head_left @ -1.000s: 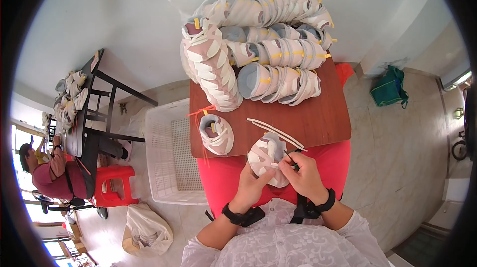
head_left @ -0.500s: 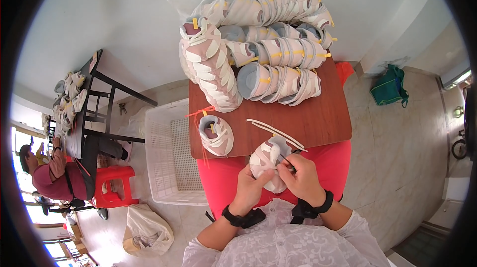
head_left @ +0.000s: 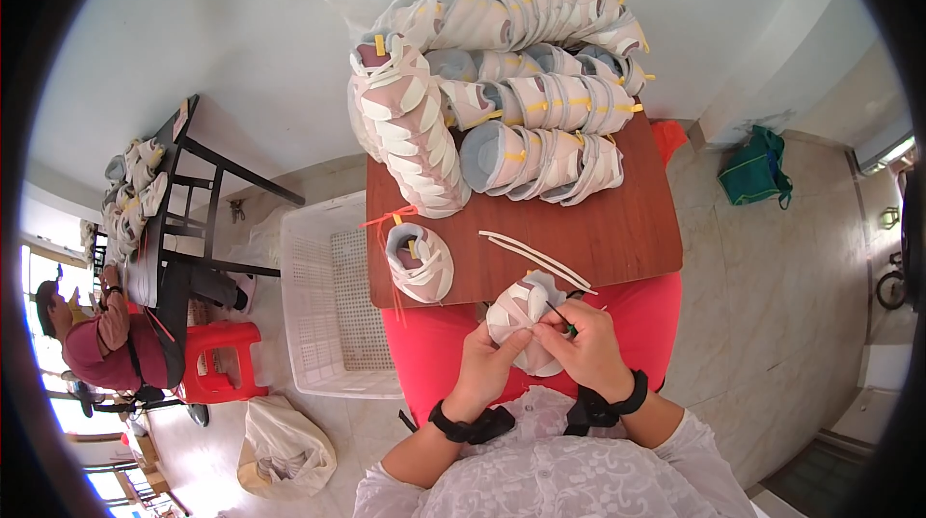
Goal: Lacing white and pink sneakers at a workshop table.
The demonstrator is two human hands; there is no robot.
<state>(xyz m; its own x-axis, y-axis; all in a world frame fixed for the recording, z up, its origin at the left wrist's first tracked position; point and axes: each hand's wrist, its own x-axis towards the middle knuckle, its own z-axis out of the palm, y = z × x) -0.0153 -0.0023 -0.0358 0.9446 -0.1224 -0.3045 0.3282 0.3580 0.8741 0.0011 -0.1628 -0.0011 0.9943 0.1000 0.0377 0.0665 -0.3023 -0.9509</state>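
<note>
A white and pink shoe upper (head_left: 514, 317) is held over my lap, just in front of the brown table (head_left: 637, 233). My left hand (head_left: 485, 367) grips its lower left side. My right hand (head_left: 582, 344) pinches a thin dark tool (head_left: 559, 316) against the upper's right edge. Two white laces (head_left: 536, 257) lie on the table just beyond my hands. A single finished upper (head_left: 419, 261) with an orange tag sits at the table's front left.
Rows of stacked shoe uppers (head_left: 502, 98) fill the far half of the table. A white plastic crate (head_left: 333, 301) stands on the floor to the left. Further left are a black table (head_left: 174, 219), a red stool (head_left: 220, 375) and a seated person (head_left: 92, 344). A green bag (head_left: 755, 168) lies at right.
My hands have shifted slightly on the shoe upper, with the right hand working the tool at its edge. Nothing else has moved.
</note>
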